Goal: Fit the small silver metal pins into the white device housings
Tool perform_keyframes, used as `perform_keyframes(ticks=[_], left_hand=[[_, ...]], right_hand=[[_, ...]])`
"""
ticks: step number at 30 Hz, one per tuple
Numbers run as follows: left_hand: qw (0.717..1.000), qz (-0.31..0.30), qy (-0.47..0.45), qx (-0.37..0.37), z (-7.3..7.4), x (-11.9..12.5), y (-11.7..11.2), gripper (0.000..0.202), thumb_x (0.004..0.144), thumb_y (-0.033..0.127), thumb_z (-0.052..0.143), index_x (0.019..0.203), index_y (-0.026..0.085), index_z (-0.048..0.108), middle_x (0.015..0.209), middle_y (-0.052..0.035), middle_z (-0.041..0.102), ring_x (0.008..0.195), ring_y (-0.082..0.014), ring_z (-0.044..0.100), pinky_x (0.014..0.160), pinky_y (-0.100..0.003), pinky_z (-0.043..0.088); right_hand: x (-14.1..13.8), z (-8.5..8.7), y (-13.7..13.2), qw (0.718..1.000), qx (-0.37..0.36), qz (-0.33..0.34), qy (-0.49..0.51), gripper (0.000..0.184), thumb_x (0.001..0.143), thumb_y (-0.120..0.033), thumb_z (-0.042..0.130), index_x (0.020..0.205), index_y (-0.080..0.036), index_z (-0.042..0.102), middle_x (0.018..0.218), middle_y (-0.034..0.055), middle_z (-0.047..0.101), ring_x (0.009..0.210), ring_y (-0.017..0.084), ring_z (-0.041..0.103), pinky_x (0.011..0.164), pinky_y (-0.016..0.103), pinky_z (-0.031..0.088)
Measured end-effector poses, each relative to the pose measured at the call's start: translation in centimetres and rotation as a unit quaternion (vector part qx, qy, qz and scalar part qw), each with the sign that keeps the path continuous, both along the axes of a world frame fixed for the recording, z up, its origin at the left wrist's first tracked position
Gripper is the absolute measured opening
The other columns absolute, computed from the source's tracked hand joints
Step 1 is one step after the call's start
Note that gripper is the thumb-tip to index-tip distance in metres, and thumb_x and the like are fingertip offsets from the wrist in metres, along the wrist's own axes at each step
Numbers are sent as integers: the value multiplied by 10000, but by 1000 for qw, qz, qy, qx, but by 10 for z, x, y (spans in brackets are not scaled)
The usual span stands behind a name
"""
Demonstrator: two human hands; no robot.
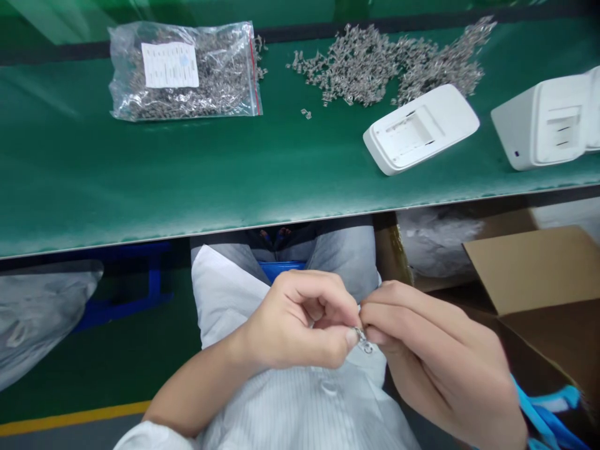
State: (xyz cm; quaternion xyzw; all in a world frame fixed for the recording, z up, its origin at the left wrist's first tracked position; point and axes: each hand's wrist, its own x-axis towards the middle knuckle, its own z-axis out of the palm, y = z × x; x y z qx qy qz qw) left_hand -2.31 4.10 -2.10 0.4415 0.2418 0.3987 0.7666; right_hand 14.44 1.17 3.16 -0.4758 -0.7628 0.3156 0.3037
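Note:
Close to my chest, my left hand point(302, 325) pinches a small looped metal spring contact point(364, 342) between thumb and index finger. My right hand point(435, 350) meets it from the other side, with fingers pressed together at the same small piece. The right fingertips are partly hidden, so their exact hold on it is hard to see. Beyond the hands, on the green tabletop point(197, 181), lies a loose heap of similar small metal pieces point(360, 65). A white plastic housing point(450, 119) with a recessed compartment lies in front of the heap.
A clear zip bag point(126, 103) full of metal pieces, with a white label, lies at the back left. Another white housing point(518, 125) stands at the right. An open cardboard box point(539, 269) sits below the table edge, and a plastic bag point(42, 312) is at the lower left.

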Motion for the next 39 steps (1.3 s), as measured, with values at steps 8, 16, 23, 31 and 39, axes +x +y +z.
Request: perform_keyframes(ticks=[8,16,23,31,39], left_hand=[[992,-77,0,-105,6,-9,5,138,733,214,751,696,176,624,596,9,541,501,-83,478,436,-203,390],[962,-129,-64,-231,5,-14,3,160,714,231,818,727,162,674,590,6,580,481,-67,487,439,-176,386],[935,-142,-92,-311,9,-14,3,109,697,128,798,732,137,696,603,7,612,505,-43,508,477,-140,391],[974,-72,-41,-212,17,-12,1,127,681,101,778,738,142,673,591,22,578,501,-54,505,453,-146,394],[975,-102,-18,-195,22,-12,1,172,729,226,784,738,140,634,571,14,572,469,-64,510,422,-153,407]], right_hand=[[0,-2,1,998,19,22,-49,229,883,-5,434,835,-198,547,739,21,576,634,139,504,554,294,391],[8,-7,-6,974,177,57,-133,143,857,-107,553,936,-195,636,831,90,629,687,220,544,562,372,400],[5,-12,-2,948,289,50,-119,75,863,-90,561,840,-110,630,755,111,618,642,230,574,518,375,423],[4,-9,2,951,284,56,-105,95,853,-68,549,814,-115,621,737,110,597,649,239,568,499,365,402],[8,-11,-7,975,214,43,-46,233,953,-131,447,787,-164,607,720,71,589,566,182,510,531,379,400]])
